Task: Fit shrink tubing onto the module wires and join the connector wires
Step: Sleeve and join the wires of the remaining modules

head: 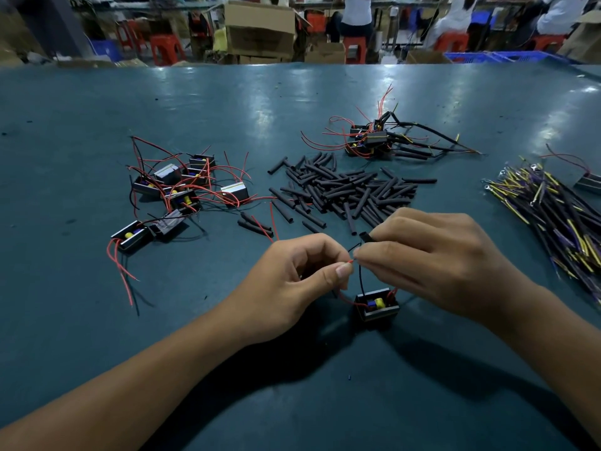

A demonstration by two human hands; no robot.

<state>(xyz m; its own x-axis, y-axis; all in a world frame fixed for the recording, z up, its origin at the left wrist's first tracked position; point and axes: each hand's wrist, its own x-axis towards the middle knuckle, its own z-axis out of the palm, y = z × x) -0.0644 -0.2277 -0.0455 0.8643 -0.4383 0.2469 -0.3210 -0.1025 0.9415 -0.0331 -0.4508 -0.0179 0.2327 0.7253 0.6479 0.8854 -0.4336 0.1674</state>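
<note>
Both hands are over the near middle of the green table [97, 102]. Left hand [292, 281] is curled, thumb and forefinger pinching the tip of a red wire [350, 262] that loops down to the small black module [377, 305] sitting on the table just below the hands. Right hand [435, 258] is also curled: it pinches the module's black wire [361, 281] at the fingertips and holds one piece of shrink tubing [366, 237], whose end sticks up between the fingers. The two wire tips are nearly touching; can't tell if the tubing is on the wire yet. Loose pile of black tubing pieces [344, 190] lies just beyond the hands. Unprocessed modules with red and black leads [182, 187] are clustered to the left, a few more nearer the left edge. Finished modules with sleeved leads [370, 138] are further back, right of centre. Bundle of yellow/purple/black connector wires [553, 209] lies at the right edge, well apart from the hands.
</note>
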